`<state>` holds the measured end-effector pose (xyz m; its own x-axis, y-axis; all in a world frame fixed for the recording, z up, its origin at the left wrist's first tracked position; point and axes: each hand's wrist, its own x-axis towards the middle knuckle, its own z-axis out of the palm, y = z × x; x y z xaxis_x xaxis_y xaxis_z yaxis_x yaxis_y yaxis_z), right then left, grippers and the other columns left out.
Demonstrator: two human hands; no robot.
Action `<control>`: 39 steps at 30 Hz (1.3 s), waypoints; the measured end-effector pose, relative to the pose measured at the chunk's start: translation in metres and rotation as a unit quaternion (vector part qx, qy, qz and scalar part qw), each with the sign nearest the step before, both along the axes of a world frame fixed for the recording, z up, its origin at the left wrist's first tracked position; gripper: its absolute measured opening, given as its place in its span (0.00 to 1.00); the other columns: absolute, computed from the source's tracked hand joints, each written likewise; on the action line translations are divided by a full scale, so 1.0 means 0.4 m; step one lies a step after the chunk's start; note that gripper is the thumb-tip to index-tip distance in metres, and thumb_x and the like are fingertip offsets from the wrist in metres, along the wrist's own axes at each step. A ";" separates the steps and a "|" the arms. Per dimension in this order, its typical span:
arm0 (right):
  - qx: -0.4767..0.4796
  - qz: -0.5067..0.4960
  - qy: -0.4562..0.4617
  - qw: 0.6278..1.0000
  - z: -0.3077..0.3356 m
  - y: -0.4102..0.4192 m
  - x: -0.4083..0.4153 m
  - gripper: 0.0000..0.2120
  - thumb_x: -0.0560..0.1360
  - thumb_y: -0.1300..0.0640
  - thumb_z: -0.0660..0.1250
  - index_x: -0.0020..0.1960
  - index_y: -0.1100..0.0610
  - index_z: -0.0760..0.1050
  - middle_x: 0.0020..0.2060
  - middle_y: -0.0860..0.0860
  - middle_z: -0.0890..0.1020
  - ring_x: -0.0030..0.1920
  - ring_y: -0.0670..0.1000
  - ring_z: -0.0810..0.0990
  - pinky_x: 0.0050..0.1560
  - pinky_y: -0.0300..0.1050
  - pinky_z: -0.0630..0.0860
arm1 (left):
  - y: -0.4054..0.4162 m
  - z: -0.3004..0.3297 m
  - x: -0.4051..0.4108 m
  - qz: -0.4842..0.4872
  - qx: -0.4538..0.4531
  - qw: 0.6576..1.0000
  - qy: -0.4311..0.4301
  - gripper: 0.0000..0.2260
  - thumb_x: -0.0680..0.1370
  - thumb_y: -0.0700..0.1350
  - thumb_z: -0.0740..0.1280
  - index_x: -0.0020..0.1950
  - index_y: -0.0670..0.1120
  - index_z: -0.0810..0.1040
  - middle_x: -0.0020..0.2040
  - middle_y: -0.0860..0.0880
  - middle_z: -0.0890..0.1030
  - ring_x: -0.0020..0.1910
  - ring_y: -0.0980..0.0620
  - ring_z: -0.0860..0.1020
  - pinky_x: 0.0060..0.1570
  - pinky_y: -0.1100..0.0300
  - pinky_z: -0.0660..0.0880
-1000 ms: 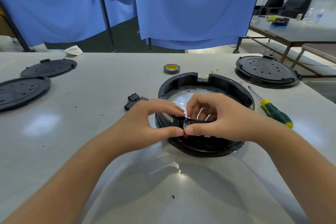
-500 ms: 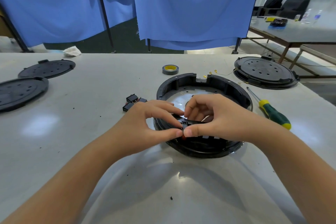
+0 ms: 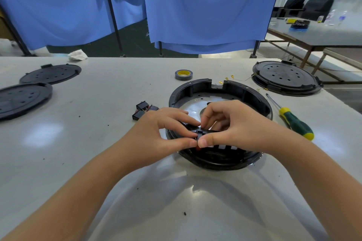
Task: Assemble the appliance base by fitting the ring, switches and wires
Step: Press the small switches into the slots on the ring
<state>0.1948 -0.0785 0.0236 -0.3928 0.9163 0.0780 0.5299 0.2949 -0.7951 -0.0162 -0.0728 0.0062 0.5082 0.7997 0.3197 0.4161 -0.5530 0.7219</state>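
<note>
Head view: left hand (image 3: 164,133) and right hand (image 3: 233,129) together pinch a switch (image 3: 201,133) at the base (image 3: 219,88) front rim, centre frame; spare switches (image 3: 143,110) left of it still unfitted, wires apparently too.

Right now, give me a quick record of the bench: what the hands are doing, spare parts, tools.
work piece: round black base on the grey table
left hand: pinching a small black switch at the base's near rim
right hand: pinching the same switch
spare switches: left of the base
screwdriver: right of the base
tape roll: behind the base
</note>
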 end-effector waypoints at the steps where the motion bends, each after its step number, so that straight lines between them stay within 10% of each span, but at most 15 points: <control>1: 0.004 0.000 0.000 1.000 0.000 0.000 0.000 0.15 0.62 0.50 0.80 0.42 0.51 0.78 0.37 0.48 0.84 0.37 0.49 0.83 0.43 0.45 0.80 | 0.000 -0.001 0.000 0.000 0.003 1.000 -0.001 0.05 0.69 0.43 0.77 0.43 0.51 0.87 0.51 0.62 0.83 0.60 0.66 0.74 0.60 0.69 0.69; 14: 0.023 0.000 -0.012 1.000 0.003 -0.005 0.000 0.15 0.63 0.50 0.80 0.44 0.52 0.78 0.38 0.50 0.84 0.40 0.52 0.83 0.46 0.50 0.81 | 0.005 -0.008 0.003 -0.005 0.037 0.999 -0.016 0.06 0.69 0.42 0.77 0.43 0.51 0.87 0.50 0.60 0.84 0.58 0.63 0.77 0.59 0.66 0.71; 21: 0.121 -0.002 -0.142 0.982 0.011 -0.025 -0.004 0.16 0.66 0.41 0.74 0.49 0.45 0.74 0.45 0.38 0.79 0.50 0.38 0.78 0.53 0.42 0.77 | 0.039 -0.032 -0.019 0.002 0.029 0.998 0.047 0.20 0.71 0.49 0.75 0.63 0.58 0.77 0.63 0.67 0.74 0.71 0.69 0.61 0.66 0.73 0.58; 39: 0.431 -0.052 -0.142 0.889 -0.086 -0.101 -0.042 0.08 0.75 0.59 0.67 0.40 0.61 0.77 0.47 0.51 0.82 0.45 0.53 0.81 0.38 0.50 0.78 | 0.033 -0.049 0.014 0.017 0.142 0.990 0.017 0.10 0.72 0.49 0.70 0.51 0.49 0.83 0.49 0.57 0.80 0.55 0.56 0.75 0.58 0.61 0.69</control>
